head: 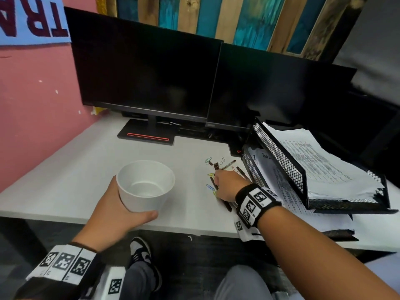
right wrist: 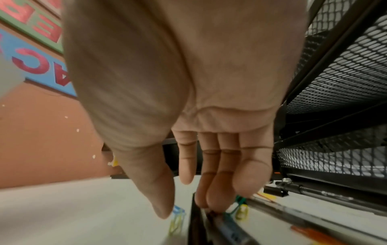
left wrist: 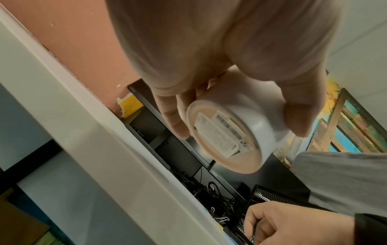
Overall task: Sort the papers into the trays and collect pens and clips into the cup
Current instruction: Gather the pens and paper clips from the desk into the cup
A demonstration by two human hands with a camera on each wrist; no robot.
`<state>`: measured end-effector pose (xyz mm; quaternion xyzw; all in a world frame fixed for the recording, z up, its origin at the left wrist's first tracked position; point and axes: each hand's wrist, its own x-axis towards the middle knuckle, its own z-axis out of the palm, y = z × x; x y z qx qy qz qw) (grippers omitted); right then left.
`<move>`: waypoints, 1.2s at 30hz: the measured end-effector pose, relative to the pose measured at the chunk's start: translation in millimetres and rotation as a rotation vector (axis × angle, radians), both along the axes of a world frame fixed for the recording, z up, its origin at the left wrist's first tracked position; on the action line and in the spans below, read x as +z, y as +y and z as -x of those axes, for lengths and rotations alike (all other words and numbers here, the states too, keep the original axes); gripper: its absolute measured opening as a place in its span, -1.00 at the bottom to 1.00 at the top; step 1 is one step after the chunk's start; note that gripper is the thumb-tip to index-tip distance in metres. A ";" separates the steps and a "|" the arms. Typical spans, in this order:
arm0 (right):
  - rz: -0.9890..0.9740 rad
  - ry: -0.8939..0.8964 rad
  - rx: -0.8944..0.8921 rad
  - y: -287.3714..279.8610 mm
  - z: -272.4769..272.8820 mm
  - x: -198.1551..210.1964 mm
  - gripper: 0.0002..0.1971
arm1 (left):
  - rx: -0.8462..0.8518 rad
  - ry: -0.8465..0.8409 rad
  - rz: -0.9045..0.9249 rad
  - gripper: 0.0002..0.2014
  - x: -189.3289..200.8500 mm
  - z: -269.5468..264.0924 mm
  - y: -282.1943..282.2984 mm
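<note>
My left hand (head: pixel 121 213) grips a white cup (head: pixel 145 185) from the side at the desk's front edge. The left wrist view shows the cup's labelled base (left wrist: pixel 226 142) lifted off the desk. My right hand (head: pixel 225 185) reaches down onto a scatter of black pens (head: pixel 214 184) and coloured paper clips (head: pixel 209 187) beside the black mesh trays (head: pixel 281 156). In the right wrist view its straight fingertips (right wrist: pixel 209 203) touch a black pen (right wrist: pixel 194 223), and the thumb hangs apart near a yellow and blue clip (right wrist: pixel 177 218). Printed papers (head: pixel 320 161) fill the upper tray.
Two dark monitors (head: pixel 147 72) stand at the back, with a stand base (head: pixel 147 135) on the white desk (head: pixel 65 169). A pink wall is on the left. More papers (head: pixel 324 221) lie under the tray at the right front. A binder clip (head: pixel 216 165) lies among the clips.
</note>
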<state>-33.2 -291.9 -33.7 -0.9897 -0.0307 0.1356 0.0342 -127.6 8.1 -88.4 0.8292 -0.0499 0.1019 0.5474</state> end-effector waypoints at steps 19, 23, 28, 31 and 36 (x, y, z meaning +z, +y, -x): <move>-0.409 -0.094 -0.284 -23.8 -10.5 15.1 -0.85 | 0.007 0.001 0.026 -0.01 -3.3 4.0 2.3; -0.162 -0.036 -0.216 -34.8 -4.9 5.4 -0.82 | -0.007 0.003 0.038 -0.01 -2.2 1.6 -2.7; 0.032 0.096 -0.153 -35.6 5.7 -17.3 -0.76 | -0.033 0.008 0.025 0.02 -3.0 0.7 -7.8; 0.002 0.111 -0.143 -34.0 6.8 -12.4 -0.85 | -0.044 0.012 0.022 0.01 -2.2 1.9 -10.5; -0.772 0.078 -0.249 -14.4 17.1 39.4 -0.85 | -0.057 0.021 0.010 0.03 -2.5 1.7 -11.9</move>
